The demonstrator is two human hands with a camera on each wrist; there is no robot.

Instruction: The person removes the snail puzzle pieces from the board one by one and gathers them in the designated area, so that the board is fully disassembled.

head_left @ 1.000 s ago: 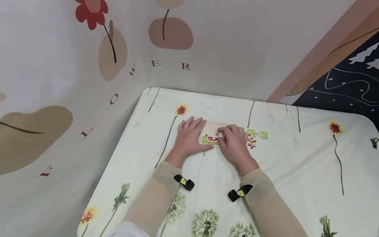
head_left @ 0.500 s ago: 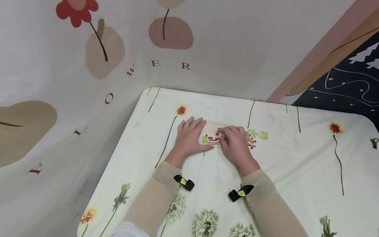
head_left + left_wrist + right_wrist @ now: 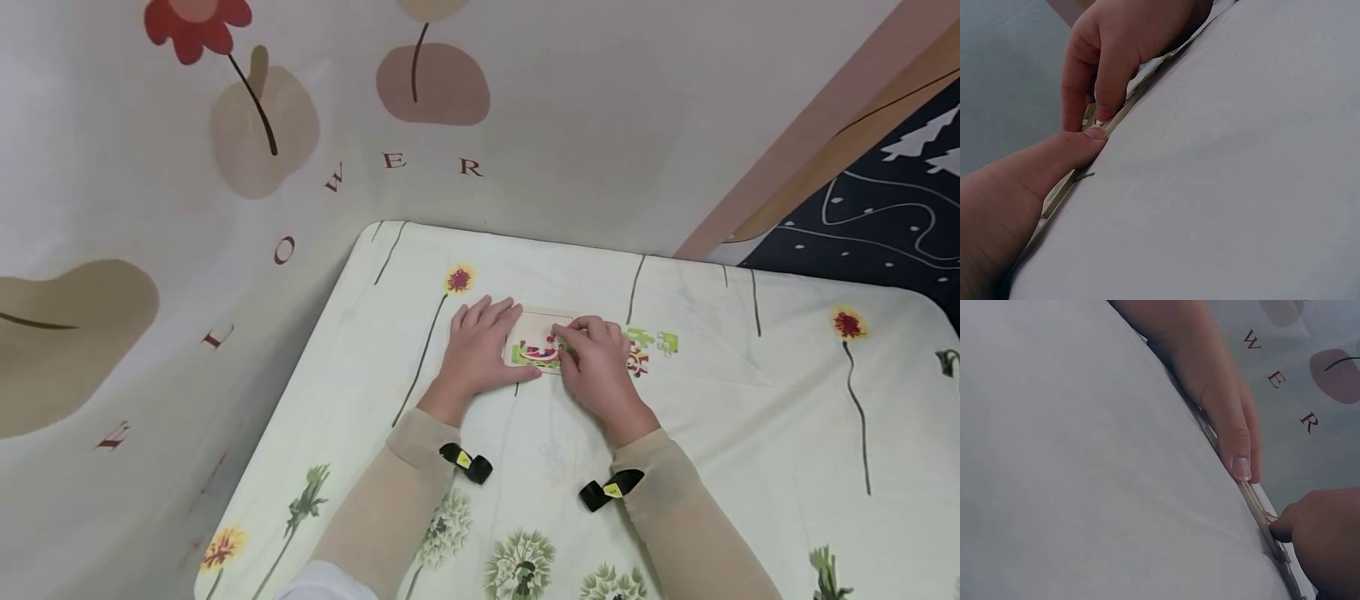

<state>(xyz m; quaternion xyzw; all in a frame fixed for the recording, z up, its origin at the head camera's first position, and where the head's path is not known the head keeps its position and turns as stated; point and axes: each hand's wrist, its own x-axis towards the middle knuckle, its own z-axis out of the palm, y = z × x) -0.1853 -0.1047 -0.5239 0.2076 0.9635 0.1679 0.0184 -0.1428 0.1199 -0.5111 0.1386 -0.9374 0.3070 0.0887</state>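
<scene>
A small jigsaw board (image 3: 536, 322) lies flat on the cloth between the two hands. Colourful pieces (image 3: 536, 357) fill part of its near side, while its far part shows bare wood. My left hand (image 3: 480, 346) rests over the board's left end with fingers spread and the thumb along the near edge; the left wrist view shows that thumb (image 3: 1094, 133) on the rim. My right hand (image 3: 597, 358) pinches a puzzle piece (image 3: 1090, 112) between thumb and fingers, low over the board. Most of this piece is hidden by the fingers.
Loose puzzle pieces, a green one (image 3: 667, 342) and a red-and-white one (image 3: 638, 361) among them, lie right of the right hand. The table (image 3: 765, 417) has a flower-print cloth. A printed wall hanging (image 3: 570, 150) rises behind its far edge. Each wrist wears a black camera.
My right hand shifts very slightly to the right, its fingers and thumb moving a little at the piece. The left hand stays in place. The hanging at the left sways.
</scene>
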